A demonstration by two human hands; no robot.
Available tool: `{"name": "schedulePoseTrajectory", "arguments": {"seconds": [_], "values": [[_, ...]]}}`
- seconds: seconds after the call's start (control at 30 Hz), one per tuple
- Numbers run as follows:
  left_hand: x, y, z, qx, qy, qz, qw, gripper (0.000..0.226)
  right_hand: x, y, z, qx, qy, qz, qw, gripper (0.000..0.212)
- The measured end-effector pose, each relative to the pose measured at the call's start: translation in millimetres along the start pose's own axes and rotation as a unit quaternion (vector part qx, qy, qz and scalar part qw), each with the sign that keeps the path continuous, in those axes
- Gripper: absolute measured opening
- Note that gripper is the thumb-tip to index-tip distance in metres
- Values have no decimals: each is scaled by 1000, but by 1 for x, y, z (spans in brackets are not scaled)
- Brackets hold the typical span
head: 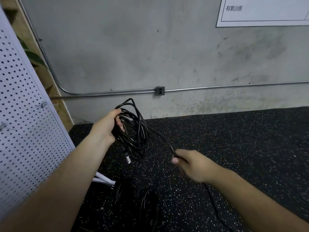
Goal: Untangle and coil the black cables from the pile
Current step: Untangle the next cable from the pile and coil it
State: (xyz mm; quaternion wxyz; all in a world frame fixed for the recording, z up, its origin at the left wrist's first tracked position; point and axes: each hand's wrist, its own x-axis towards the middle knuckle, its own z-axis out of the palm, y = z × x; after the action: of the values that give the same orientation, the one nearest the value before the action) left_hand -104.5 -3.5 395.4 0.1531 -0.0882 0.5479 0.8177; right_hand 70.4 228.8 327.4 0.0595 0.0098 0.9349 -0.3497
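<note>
Speckled black rubber flooring (pixel 234 148) runs to a stained concrete wall (pixel 150 47), and above it the left hand (pixel 107 126) is closed on a loose coil of black cable (pixel 133 131), its plug (pixel 127 159) dangling below. One strand (pixel 160 138) leads from the coil to the right hand (pixel 192 164), whose grip is pinched around it. Two more coiled cables (pixel 148 205) lie on the floor near a white pegboard (pixel 21 114).

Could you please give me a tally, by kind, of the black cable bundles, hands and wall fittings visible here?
Black cable coil held in the hands: 1
Black cable bundles lying on the floor: 2
Hands: 2, left hand and right hand
Wall sockets: 1
Wall signs: 1
Total: 7
</note>
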Motion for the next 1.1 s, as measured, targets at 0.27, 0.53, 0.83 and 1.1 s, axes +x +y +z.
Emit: {"name": "schedulePoseTrajectory", "arguments": {"seconds": [0.27, 0.53, 0.83, 1.1], "values": [[-1, -15, 14, 61, 13, 60, 996, 32, -3, -39, 4, -170, -93, 29, 981, 40], [-7, -21, 29, 107, 24, 121, 987, 40, 0, -69, -19, -230, -50, -42, 971, 40], [-13, -27, 38, 160, -41, 136, 977, 31, -2, -84, -29, -183, 22, -90, 979, 19], [-15, -11, 32, 43, -91, 65, 993, 22, -3, -41, -44, -165, -41, 89, 981, 33]]}}
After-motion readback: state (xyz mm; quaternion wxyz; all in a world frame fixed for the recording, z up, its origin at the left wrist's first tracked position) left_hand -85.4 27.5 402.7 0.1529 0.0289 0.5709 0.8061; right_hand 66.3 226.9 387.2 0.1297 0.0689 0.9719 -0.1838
